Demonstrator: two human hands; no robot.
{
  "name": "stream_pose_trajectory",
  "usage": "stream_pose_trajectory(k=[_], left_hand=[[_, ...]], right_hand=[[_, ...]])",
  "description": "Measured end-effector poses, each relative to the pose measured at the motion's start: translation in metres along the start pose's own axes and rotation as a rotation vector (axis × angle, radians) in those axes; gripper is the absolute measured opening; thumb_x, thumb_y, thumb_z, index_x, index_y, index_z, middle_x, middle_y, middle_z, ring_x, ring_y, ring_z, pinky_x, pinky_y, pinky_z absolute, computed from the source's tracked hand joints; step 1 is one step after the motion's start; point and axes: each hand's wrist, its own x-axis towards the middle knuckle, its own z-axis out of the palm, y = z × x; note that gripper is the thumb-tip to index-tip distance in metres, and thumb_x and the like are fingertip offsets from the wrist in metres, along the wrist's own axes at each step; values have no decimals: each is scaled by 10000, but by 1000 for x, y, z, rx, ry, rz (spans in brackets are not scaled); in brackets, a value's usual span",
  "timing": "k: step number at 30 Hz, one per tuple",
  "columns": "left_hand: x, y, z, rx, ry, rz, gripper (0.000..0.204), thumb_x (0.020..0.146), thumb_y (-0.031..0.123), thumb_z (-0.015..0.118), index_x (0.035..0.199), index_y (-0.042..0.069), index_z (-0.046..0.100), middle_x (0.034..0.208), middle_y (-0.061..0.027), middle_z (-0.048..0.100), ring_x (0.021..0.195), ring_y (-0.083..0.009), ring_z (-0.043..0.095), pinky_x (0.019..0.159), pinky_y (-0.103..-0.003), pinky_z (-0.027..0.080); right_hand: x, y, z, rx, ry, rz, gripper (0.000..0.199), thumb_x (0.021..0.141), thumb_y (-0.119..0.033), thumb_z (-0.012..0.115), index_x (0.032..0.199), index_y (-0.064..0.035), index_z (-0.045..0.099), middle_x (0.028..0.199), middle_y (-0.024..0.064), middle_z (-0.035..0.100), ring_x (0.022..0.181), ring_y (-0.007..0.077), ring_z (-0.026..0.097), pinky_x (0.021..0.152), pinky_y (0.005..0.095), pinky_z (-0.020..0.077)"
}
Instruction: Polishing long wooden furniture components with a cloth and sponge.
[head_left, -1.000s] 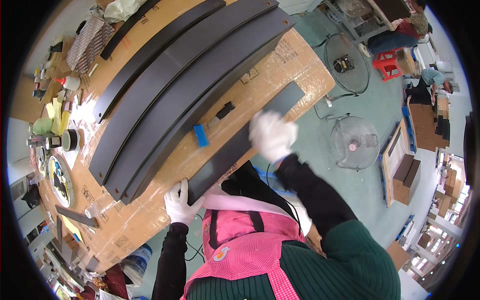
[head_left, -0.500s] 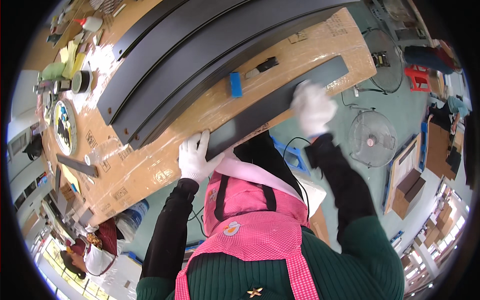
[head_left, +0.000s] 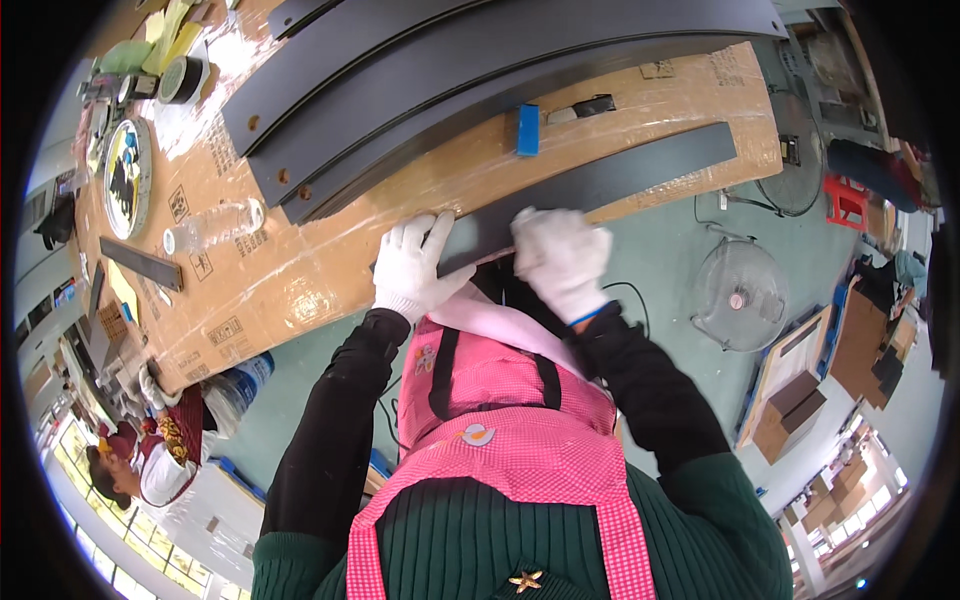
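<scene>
A long, flat dark grey board (head_left: 640, 168) lies along the near edge of the cardboard-covered table. My left hand (head_left: 412, 262), in a white glove, grips its left end, thumb toward the near edge and fingers over the top. Close by, my right hand (head_left: 562, 258), also gloved, is balled up at the board's near edge and slightly smeared by motion; whatever it may hold is hidden. Beyond the board lie a blue block (head_left: 527, 130) and a small tool (head_left: 585, 108) with a black end.
Stacked dark boards (head_left: 420, 105) fill the table's far side. Leftward are a clear plastic bottle (head_left: 215, 225), a round tin (head_left: 180, 80) and a short dark strip (head_left: 140, 263). A floor fan (head_left: 740, 295) stands at right; another person (head_left: 165, 455) is at lower left.
My right hand has swept left along the board, from near its far right end to close beside my left hand. My left hand stays at the left end. The whole view has shifted a little.
</scene>
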Motion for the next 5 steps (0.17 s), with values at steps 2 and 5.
stream_pose_trajectory(k=[2, 5], left_hand=[[-2, 0, 0, -9, -4, -6, 840, 755, 420, 875, 1479, 118, 576, 1335, -131, 574, 1263, -358, 548, 1070, -491, 454], [-1, -2, 2, -37, -13, -28, 825, 767, 414, 867, 1495, 161, 573, 1357, -130, 569, 1279, -354, 545, 1086, -490, 451]], right_hand=[[-1, -20, -3, 119, 104, -119, 48, 840, -244, 671, 874, -246, 705, 757, -42, 643, 727, 228, 675, 517, 434, 470], [7, -16, -13, 126, -300, -171, 74, 851, -284, 651, 847, -235, 706, 742, -38, 679, 732, 234, 693, 529, 457, 491]])
